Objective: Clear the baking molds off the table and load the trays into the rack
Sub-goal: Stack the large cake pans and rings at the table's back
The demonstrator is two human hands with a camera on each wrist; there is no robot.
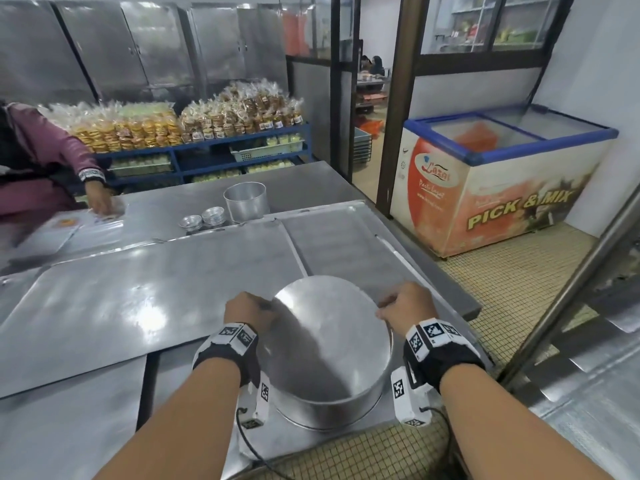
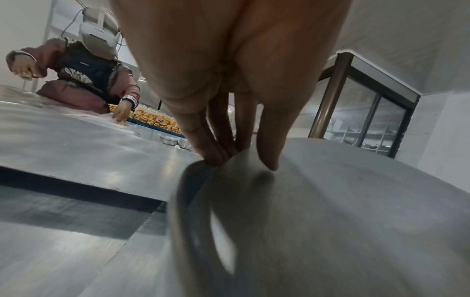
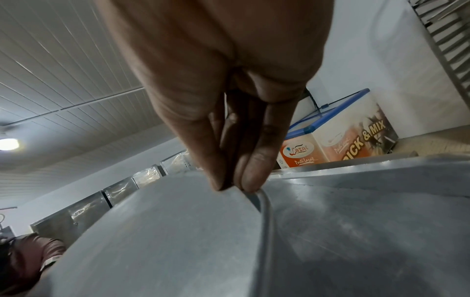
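Gripping opposite sides of a large round mold [image 1: 325,344], the person's left hand [image 1: 247,315] and right hand [image 1: 407,306] each pinch its rim between thumb and fingers. The mold appears to be upside down, flat base uppermost, at the near edge of the steel table [image 1: 86,420]; whether it rests on the table or is held just above it cannot be told, since its lower rim is partly hidden by the wrist-mounted cameras. In the left wrist view the fingertips [image 2: 216,154] close on the mold's edge [image 2: 330,201], and the rim below them is smeared by blur. The right wrist view shows the thumb and fingers [image 3: 250,176] pressed together on the thin edge of the mold [image 3: 178,231], with most of the palm filling the top of the picture.

Two flat trays lie on the table beyond the mold: a wide one [image 1: 138,296] to the left and a narrower one [image 1: 343,244] to the right, partly covered by the mold. Farther back stand a taller round mold [image 1: 246,202] and two stacks of small fluted molds [image 1: 202,219]. Another person [image 1: 41,161], cut off by the left edge, reaches a hand to the table. A chest freezer [image 1: 491,188] stands on the floor to the right.
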